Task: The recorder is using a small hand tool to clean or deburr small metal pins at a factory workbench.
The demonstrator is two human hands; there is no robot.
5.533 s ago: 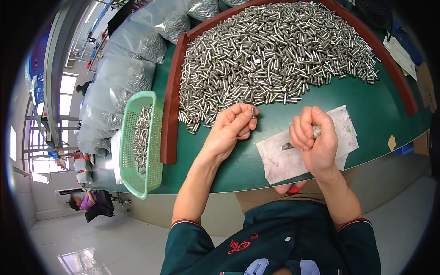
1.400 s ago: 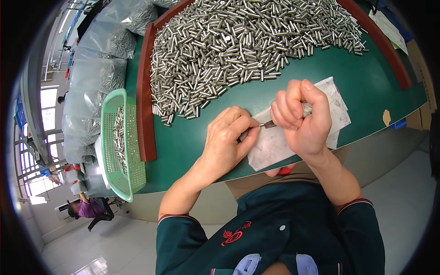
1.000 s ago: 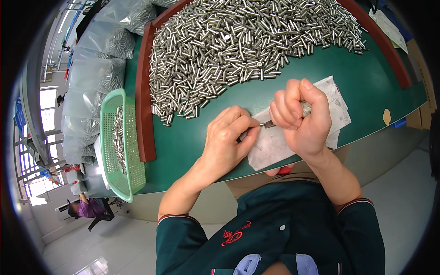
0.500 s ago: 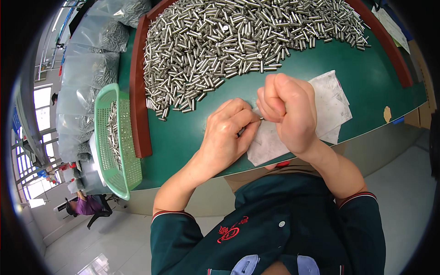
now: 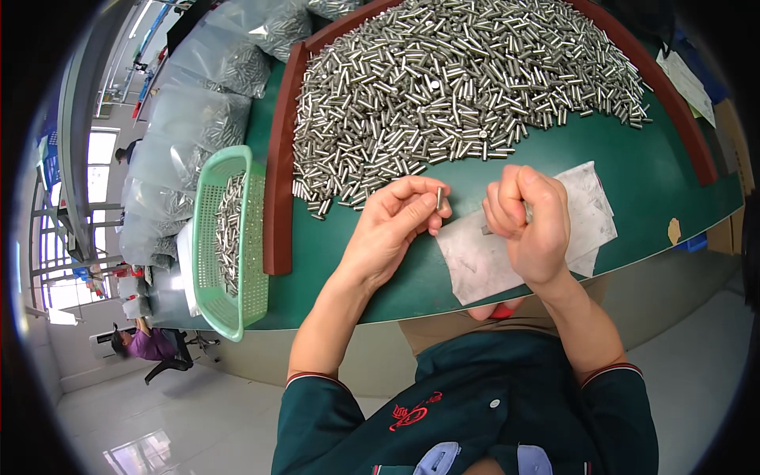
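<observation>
A short shiny metal pin (image 5: 439,198) stands upright between the thumb and fingers of my left hand (image 5: 384,229). To its right, my right hand (image 5: 537,226) is closed in a fist above a smudged white sheet (image 5: 484,271). A small grey end pokes out below its fingers; the rest of what it grips is hidden. The two hands are apart. Beyond them, a big heap of similar metal pins (image 5: 451,91) covers the far part of the green table (image 5: 340,281).
A red-brown wooden rail (image 5: 280,182) borders the heap. Left of it stands a green mesh basket (image 5: 210,305) with pins inside. Clear plastic bags (image 5: 170,170) of pins line the far left. Another person (image 5: 149,343) sits in the left background. Papers (image 5: 687,85) lie at the far right.
My hands have drawn apart; before, they met over a pin. My left hand has turned, showing the pin upright at its fingertips. The whole view has shifted slightly.
</observation>
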